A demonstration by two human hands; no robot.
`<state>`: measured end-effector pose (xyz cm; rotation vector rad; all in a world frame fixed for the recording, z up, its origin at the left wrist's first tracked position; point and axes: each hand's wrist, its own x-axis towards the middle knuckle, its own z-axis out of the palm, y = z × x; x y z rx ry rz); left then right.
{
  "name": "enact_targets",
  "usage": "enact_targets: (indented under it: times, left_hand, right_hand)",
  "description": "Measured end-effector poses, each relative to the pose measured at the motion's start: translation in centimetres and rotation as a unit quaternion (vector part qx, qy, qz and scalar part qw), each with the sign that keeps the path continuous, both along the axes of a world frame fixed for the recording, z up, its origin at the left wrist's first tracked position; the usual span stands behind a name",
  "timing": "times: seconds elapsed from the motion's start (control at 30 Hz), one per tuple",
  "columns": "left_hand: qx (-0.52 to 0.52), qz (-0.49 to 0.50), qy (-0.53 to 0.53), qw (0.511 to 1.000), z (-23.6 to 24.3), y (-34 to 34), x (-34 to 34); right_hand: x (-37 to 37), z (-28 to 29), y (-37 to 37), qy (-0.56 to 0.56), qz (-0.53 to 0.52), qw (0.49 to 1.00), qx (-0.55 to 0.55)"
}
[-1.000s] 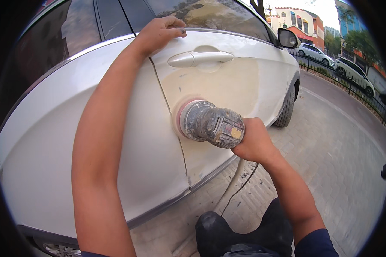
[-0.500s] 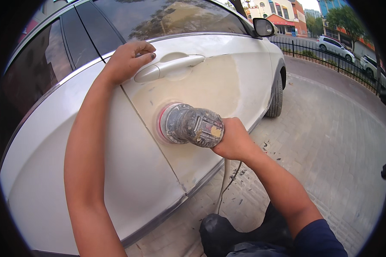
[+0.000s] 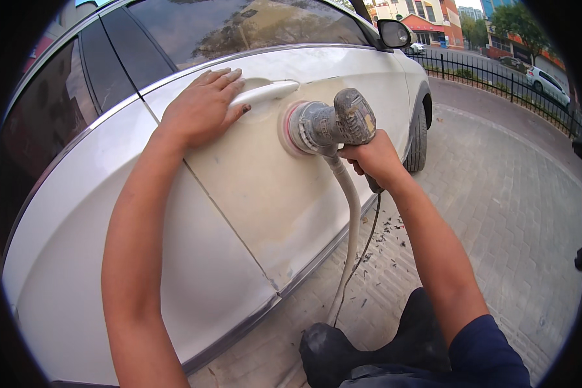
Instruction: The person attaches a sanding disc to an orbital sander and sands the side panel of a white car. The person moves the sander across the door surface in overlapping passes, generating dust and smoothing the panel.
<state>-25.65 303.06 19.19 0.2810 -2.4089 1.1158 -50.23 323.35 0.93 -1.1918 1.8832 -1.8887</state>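
My right hand [image 3: 376, 158] is wrapped round the handle of a dusty grey orbital sander [image 3: 333, 123]. The sander's round pad, with a reddish rim, lies against the cream-coloured filler patch [image 3: 258, 187] on the white car door, just below the door handle [image 3: 268, 92]. A pale hose [image 3: 352, 213] and a thin dark cord [image 3: 368, 239] hang from the tool. My left hand [image 3: 204, 107] rests flat on the door by the rear end of the handle, fingers stretched out and covering part of it. One fingertip has a dark mark.
The car's side mirror [image 3: 394, 33] juts out at the top, and its front tyre [image 3: 418, 142] stands on the paving [image 3: 491, 213]. Dark scraps [image 3: 388, 226] lie below the sill. Beyond are a black fence [image 3: 485, 77], parked cars and buildings. My knees are close to the door.
The sander has moved up and to the right across the patch, toward the door handle, with its body turned upward. My left hand has flattened and slid slightly down onto the door.
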Motion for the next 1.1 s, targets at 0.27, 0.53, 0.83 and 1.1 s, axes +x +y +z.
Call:
enact_targets:
  times: [0.27, 0.53, 0.83, 1.1]
  left_hand:
    - [0.077, -0.032, -0.057, 0.995, 1.1, -1.1, -1.4]
    - [0.088, -0.058, -0.045, 0.993, 1.4, -1.5, -1.3]
    - [0.06, -0.028, -0.042, 0.997, 0.9, -0.2, -1.5]
    - [0.023, -0.036, -0.035, 0.998, 0.6, -0.4, -1.8]
  right_hand:
    - [4.3, -0.8, 0.4, 0.207, -0.016, 0.978, 0.022]
    - [2.1, 1.8, 0.9, 0.119, -0.021, 0.992, 0.028]
    - [5.9, -0.1, 0.0, 0.222, 0.033, 0.974, -0.005]
    - [-2.0, 1.5, -0.1, 0.078, -0.039, 0.996, 0.006]
